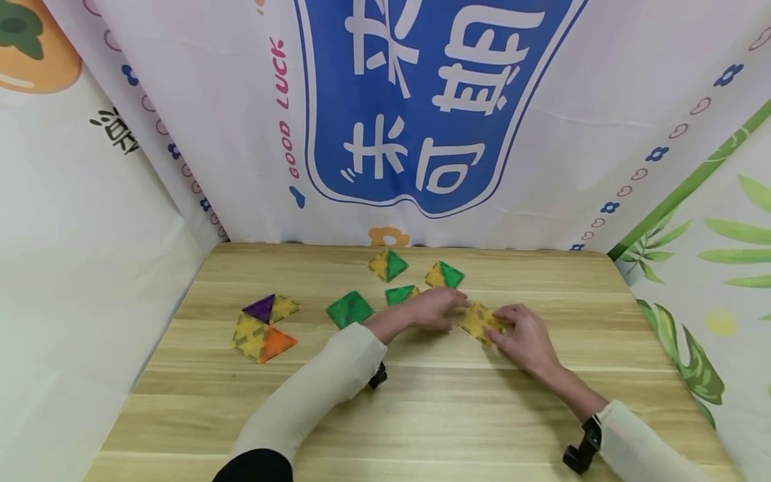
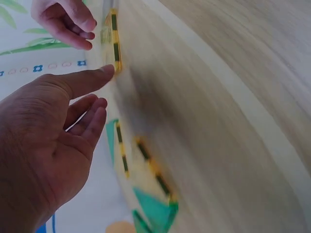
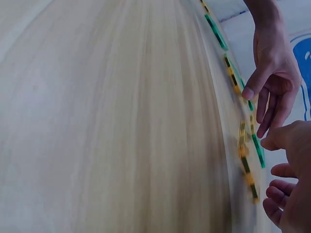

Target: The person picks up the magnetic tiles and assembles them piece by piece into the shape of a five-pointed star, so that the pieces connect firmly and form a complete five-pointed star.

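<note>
At left I have the coloured cluster (image 1: 254,333) flat, edges meeting, perhaps so its pieces cling. My left hand (image 1: 432,309) grips nothing, fingers loosely parted, perhaps there to steady the yellow tiles (image 1: 476,322) between my hands. My right hand (image 1: 527,339) brackets their right corner, thumb and fingers apart; I cannot tell whether it pinches.

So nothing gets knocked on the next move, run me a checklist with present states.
1. Yellow piece between the two hands: ok.
2. Right hand has a sure grip: cannot tell; its fingers are at the piece's edge, contact unclear.
3. Left hand holding nothing: ok.
4. Nearest green-and-yellow piece fully visible from the head view: not ok; the left arm or hand covers part.
5. Orange tile apart from both hands: ok.
</note>
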Available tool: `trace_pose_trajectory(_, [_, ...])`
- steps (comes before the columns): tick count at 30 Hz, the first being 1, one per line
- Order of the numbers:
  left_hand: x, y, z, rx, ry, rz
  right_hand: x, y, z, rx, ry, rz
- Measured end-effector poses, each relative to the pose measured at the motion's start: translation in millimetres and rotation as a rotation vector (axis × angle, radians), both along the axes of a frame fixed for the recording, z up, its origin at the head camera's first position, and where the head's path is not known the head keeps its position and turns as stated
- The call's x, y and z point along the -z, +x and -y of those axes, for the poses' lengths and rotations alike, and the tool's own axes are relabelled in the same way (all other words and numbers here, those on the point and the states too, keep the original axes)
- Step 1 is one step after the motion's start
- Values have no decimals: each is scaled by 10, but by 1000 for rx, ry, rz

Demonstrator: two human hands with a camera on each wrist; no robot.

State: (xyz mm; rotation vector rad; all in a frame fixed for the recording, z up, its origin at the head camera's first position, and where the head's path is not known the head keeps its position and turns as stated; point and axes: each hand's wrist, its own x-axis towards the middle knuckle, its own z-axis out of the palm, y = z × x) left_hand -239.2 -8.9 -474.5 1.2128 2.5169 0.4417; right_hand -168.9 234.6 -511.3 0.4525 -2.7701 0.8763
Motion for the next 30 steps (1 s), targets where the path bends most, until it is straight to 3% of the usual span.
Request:
trace_pose_trajectory(6, [-157,73,364,-6,92,52,-55,54,192,-94,-2,-35])
trace_pose_trajectory(9, [-226,120,564,-52,99,57,-85,102,303,-175,-1,-42])
trace_pose_trajectory(14, [-300,208,914,-121,98,17,-133,206,510,-348,43,-55])
trace_pose_trajectory(23, [-342,446,1575,-210,117,-98,-254,316,908,-664,179,-110])
trace_pose_trajectory(30, [-340,613,2100,-287,121,-141,-267,310,1252,-816,274,-134])
